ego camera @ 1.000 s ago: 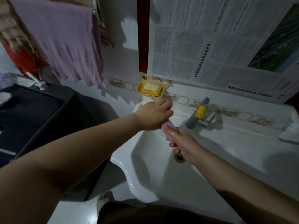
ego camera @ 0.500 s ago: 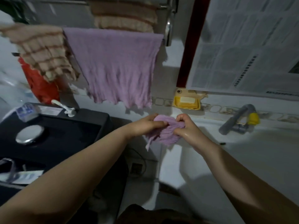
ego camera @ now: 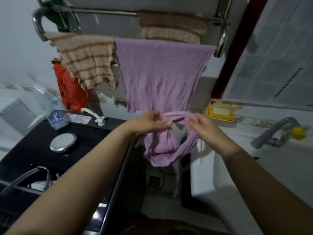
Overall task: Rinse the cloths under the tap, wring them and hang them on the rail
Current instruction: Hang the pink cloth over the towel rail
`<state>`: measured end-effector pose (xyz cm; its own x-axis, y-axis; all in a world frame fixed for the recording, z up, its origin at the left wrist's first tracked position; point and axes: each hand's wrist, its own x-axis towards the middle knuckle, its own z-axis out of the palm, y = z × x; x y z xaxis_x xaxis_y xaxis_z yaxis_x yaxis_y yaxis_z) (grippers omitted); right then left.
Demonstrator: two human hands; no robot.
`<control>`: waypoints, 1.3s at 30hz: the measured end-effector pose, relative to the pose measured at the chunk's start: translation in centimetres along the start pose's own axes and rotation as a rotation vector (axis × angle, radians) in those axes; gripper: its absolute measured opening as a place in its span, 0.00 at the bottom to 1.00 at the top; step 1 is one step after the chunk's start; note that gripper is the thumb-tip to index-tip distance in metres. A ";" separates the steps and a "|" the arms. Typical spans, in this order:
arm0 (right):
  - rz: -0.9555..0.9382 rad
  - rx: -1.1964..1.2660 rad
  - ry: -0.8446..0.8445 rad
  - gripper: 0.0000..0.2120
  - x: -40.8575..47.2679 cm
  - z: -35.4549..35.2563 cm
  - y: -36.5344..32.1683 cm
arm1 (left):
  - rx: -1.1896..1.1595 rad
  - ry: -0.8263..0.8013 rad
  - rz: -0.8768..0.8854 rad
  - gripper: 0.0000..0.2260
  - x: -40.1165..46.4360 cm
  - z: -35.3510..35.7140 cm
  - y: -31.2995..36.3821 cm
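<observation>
Pinching purple cloth — both hands, left hand, right hand — seemingly damp.

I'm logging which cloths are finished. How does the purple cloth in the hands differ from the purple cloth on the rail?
The purple cloth in the hands is bunched and sagging, pinched by the left hand and right hand; the purple cloth on the rail is spread flat and untouched. The held one hangs below the rail, between the black appliance and the sink; the other drapes over the rail. Both look the same purple, crinkled fabric.
</observation>
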<state>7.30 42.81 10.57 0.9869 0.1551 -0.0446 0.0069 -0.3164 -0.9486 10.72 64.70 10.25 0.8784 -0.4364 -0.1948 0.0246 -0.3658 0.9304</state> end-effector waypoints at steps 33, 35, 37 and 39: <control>0.443 0.828 0.066 0.11 -2.4 3.4 4.3 | -0.196 0.649 -0.181 0.20 -0.4 2.2 -1.8; 0.464 0.884 0.137 0.09 -2.2 2.2 5.1 | -0.414 0.718 -0.279 0.20 0.2 0.5 -2.6; 0.472 0.914 0.248 0.05 -2.0 1.4 5.7 | -0.524 0.742 -0.340 0.21 0.1 -1.0 -3.3; 0.433 0.753 0.373 0.02 -1.5 0.5 5.9 | -0.625 0.705 -0.342 0.20 0.3 -2.1 -4.3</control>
<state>5.75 41.19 4.93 0.8679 -0.1849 -0.4611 -0.3498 0.4314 -0.8316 11.91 67.88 6.82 0.8543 0.2727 -0.4424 0.3975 0.2056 0.8943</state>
